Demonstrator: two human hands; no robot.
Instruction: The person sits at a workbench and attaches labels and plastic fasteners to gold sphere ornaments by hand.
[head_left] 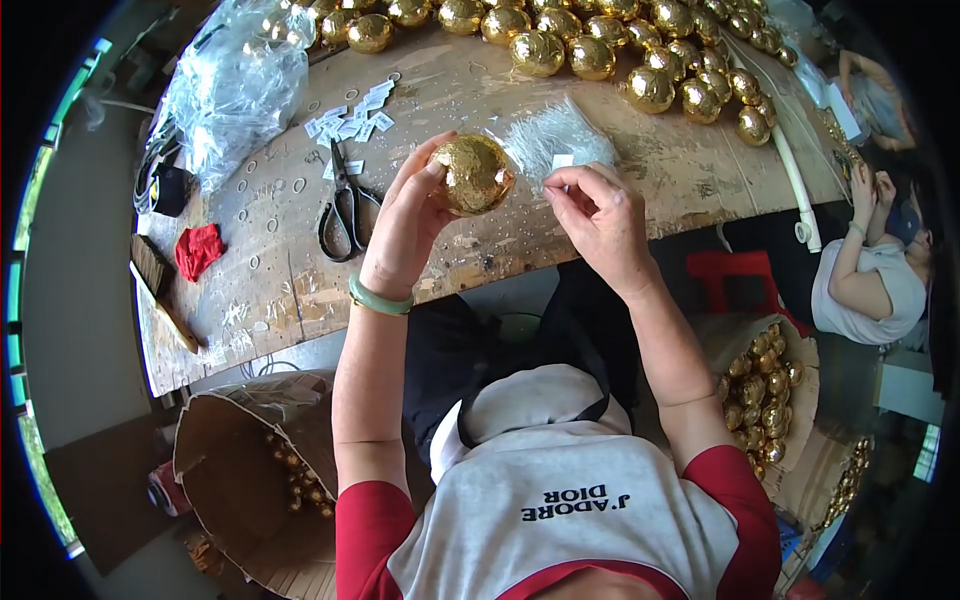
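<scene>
A shiny gold ball (pixel 474 176) rests in my left hand (pixel 408 210), whose fingers and thumb wrap its left side over the front part of the wooden table. To its right, my right hand (pixel 602 218) is closed in a pinch, thumb against forefinger; whatever lies between the fingertips is too small to name. Just beyond the right hand is a pile of thin clear plastic strands (pixel 560 135) with a small white tag on it. Black-handled scissors (pixel 346 212) lie left of my left hand, below scattered white tags (pixel 352 116).
Many gold balls (pixel 590 58) line the table's (pixel 440 80) far side. Clear plastic bags (pixel 235 95), a red cloth (pixel 199 251) and a brush (pixel 165 310) lie left. Boxes (pixel 230 490) with gold balls stand below. Another person (pixel 870 270) sits at right, near a white pipe (pixel 795 180).
</scene>
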